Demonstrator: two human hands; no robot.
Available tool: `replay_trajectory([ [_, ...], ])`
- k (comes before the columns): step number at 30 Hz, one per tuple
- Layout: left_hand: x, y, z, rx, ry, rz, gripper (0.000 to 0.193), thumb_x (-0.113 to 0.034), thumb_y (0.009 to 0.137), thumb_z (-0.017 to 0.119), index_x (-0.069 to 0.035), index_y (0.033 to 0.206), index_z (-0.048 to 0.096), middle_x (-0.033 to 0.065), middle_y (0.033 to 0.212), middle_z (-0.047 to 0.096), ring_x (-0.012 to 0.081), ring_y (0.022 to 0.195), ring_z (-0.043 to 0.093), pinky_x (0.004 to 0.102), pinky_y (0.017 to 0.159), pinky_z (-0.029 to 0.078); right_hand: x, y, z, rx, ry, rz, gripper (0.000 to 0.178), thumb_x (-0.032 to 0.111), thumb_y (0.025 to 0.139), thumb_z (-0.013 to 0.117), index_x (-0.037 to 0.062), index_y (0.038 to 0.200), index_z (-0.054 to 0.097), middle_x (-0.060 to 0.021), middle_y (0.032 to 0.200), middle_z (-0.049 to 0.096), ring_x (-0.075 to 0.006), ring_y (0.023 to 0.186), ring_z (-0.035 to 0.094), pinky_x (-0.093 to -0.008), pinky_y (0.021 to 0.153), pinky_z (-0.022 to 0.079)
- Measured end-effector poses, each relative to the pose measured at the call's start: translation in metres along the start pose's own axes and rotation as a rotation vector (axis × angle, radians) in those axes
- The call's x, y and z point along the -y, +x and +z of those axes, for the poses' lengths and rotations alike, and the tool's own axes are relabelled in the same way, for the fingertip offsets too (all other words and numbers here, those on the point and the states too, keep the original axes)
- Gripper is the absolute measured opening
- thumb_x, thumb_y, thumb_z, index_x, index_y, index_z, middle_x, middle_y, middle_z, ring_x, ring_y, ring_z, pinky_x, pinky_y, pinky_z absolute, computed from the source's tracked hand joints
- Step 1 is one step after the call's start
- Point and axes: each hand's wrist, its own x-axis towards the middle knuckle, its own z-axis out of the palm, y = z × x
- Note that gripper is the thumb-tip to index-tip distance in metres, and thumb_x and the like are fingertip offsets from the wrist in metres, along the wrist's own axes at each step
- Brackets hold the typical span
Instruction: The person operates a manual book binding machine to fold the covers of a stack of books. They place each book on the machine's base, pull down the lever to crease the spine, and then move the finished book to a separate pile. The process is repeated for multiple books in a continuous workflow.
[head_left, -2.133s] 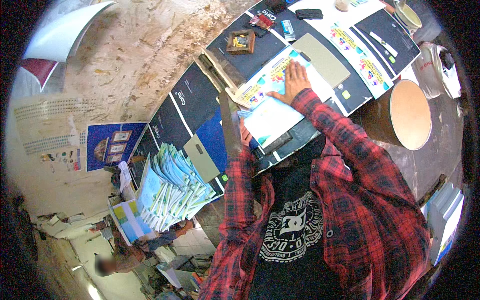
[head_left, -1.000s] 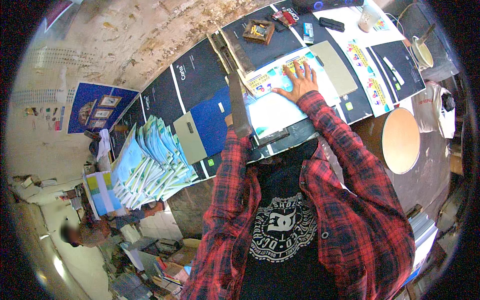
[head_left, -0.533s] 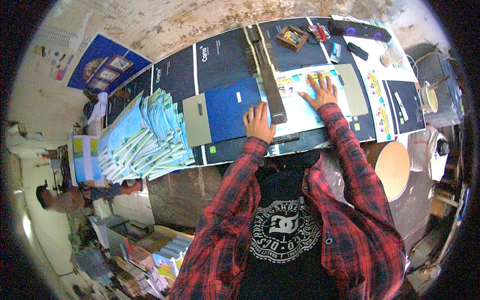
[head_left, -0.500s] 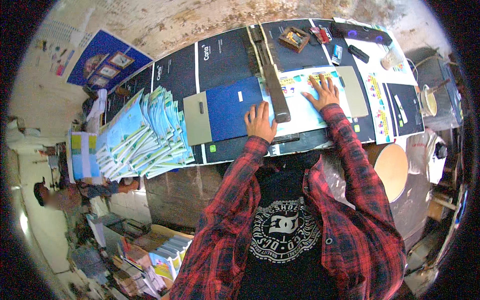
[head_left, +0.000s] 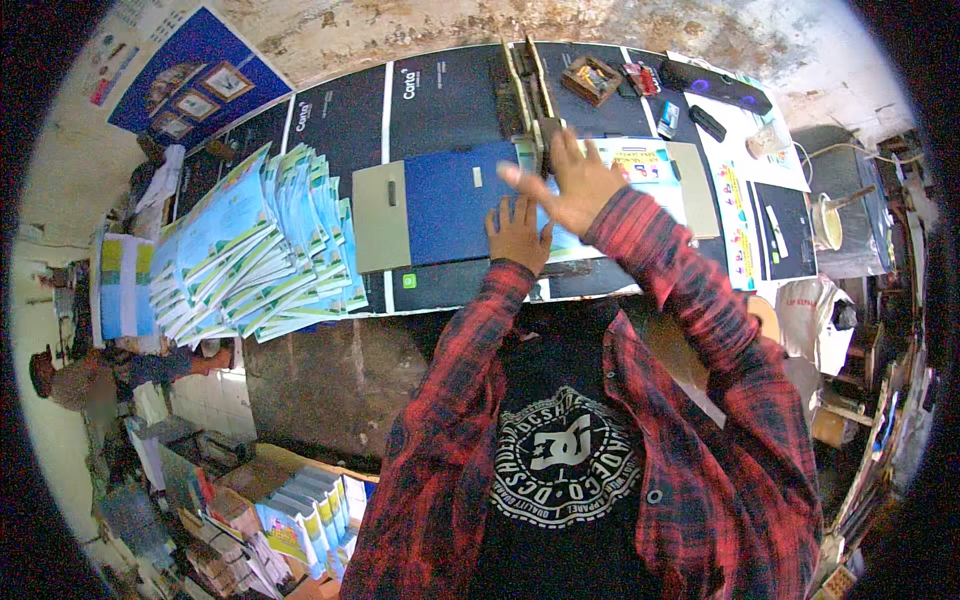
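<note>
The blue panel (head_left: 455,205) is touched near its right edge by the left hand (head_left: 517,236), its slightly parted fingers laid flat and most of the panel lying to their left. A printed sheet (head_left: 652,170), partly covered by the right hand (head_left: 582,192), is seen to the right of that hand's spread fingers. Just beyond those fingers the long narrow tool (head_left: 528,95) is set, its long axis running away from them, nearer the right hand; whether it is touched cannot be told.

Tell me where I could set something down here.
Behind the blue board, the black tabletop is bare between booklets and wooden bars. It's crowded at the back right, with box, speaker and cup, and near the left hand and right hand.
</note>
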Motion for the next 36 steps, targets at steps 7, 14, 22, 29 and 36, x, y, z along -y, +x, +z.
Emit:
replay_trajectory([
  [7, 0.008, -0.003, 0.022, -0.195, 0.003, 0.059, 0.057, -0.041, 0.085, 0.054, -0.005, 0.130, 0.051, 0.0076, 0.135, 0.049, 0.0316, 0.123, 0.043, 0.0524, 0.103, 0.029, -0.032, -0.039, 0.126, -0.411, -0.028, -0.167, 0.102, 0.052, 0.077, 0.064, -0.0027, 0.149, 0.017, -0.0203, 0.156, 0.016, -0.0378, 0.143, 0.020, -0.0586, 0.110, 0.023],
  [14, 0.003, 0.002, 0.011, -0.065, 0.001, 0.033, 0.058, -0.041, 0.087, 0.056, -0.009, 0.135, 0.047, 0.0096, 0.140, 0.045, 0.0343, 0.126, 0.040, 0.0555, 0.103, 0.029, -0.043, -0.020, 0.055, -0.241, 0.424, -0.313, 0.080, 0.037, 0.083, 0.064, -0.0153, 0.136, 0.034, -0.0352, 0.144, 0.031, -0.0430, 0.136, 0.033, -0.0420, 0.114, 0.026],
  [22, -0.006, 0.005, -0.002, -0.037, 0.080, 0.087, 0.048, -0.037, 0.089, 0.055, -0.018, 0.133, 0.051, 0.0142, 0.139, 0.042, 0.0402, 0.127, 0.036, 0.0636, 0.099, 0.031, -0.242, 0.033, 0.079, -0.395, 0.148, 0.360, 0.104, 0.062, 0.065, 0.077, -0.0015, 0.138, 0.040, -0.0256, 0.128, 0.054, -0.0368, 0.119, 0.054, -0.0441, 0.099, 0.044],
  [29, 0.003, 0.003, -0.005, -0.013, 0.030, -0.014, 0.045, -0.032, 0.089, 0.054, -0.024, 0.133, 0.050, 0.0156, 0.136, 0.043, 0.0373, 0.128, 0.036, 0.0693, 0.101, 0.025, -0.217, 0.026, 0.107, -0.205, -0.011, 0.642, 0.106, 0.064, 0.062, 0.076, 0.0207, 0.148, 0.029, -0.0229, 0.139, 0.041, -0.0430, 0.127, 0.039, -0.0561, 0.104, 0.032],
  [36, 0.042, -0.009, -0.016, -0.031, 0.044, -0.044, 0.044, -0.032, 0.091, 0.052, -0.027, 0.134, 0.049, 0.0152, 0.134, 0.044, 0.0346, 0.128, 0.040, 0.0707, 0.103, 0.022, -0.173, 0.035, 0.125, -0.153, -0.102, 0.591, 0.096, 0.064, 0.066, 0.072, 0.0240, 0.145, 0.034, -0.0253, 0.133, 0.043, -0.0426, 0.124, 0.039, -0.0568, 0.102, 0.030],
])
